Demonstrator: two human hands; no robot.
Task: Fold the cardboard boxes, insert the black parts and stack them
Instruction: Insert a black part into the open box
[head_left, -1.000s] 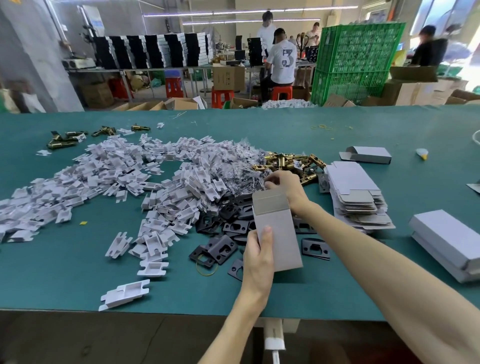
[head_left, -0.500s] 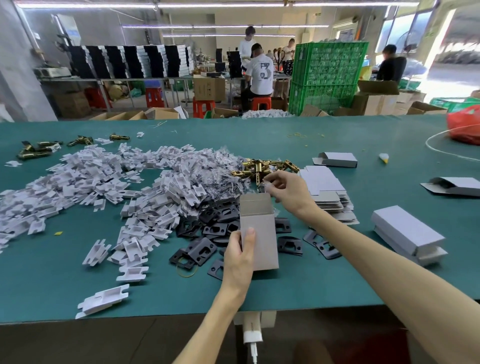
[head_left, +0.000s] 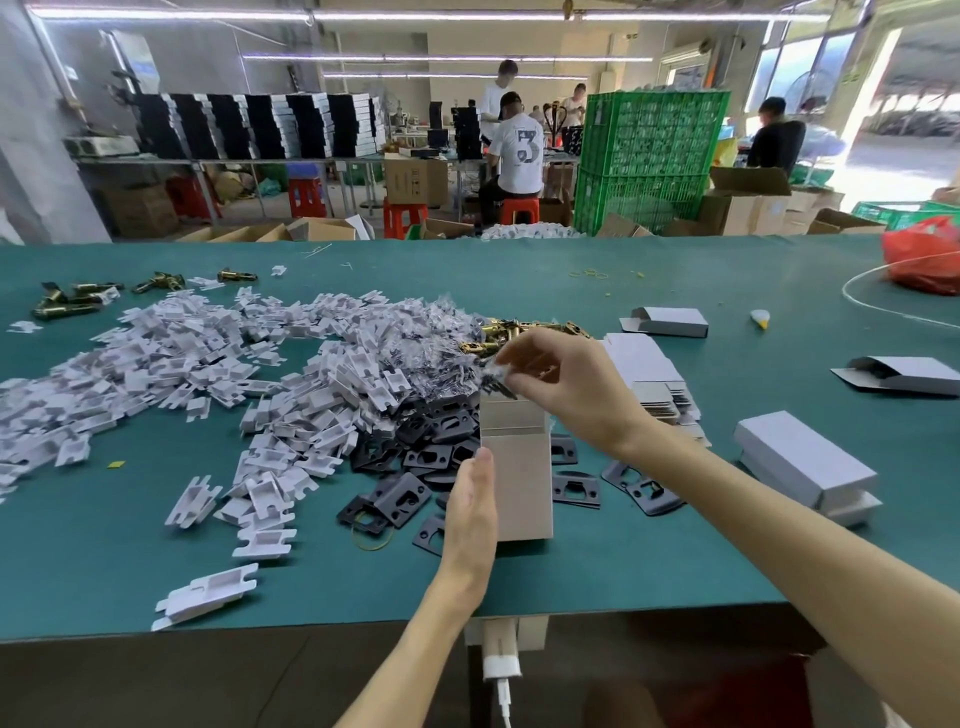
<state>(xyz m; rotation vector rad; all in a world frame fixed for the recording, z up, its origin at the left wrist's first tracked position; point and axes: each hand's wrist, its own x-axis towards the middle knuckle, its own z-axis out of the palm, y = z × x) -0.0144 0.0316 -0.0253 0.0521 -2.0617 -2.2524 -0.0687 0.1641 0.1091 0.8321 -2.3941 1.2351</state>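
Clamped upright in left hand (head_left: 470, 501), mouth up for loading: cardboard box (head_left: 519, 467). Pinched in right hand (head_left: 569, 387) directly above that mouth, ready to drop: small clear packet (head_left: 496, 370), contents unclear.

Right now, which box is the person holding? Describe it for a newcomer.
Find the green table, then the pile of black plates near its front edge. Among them the left hand holds a cardboard box on end, top open, the right hand pinching a small packet above it; other boxes lie flat.
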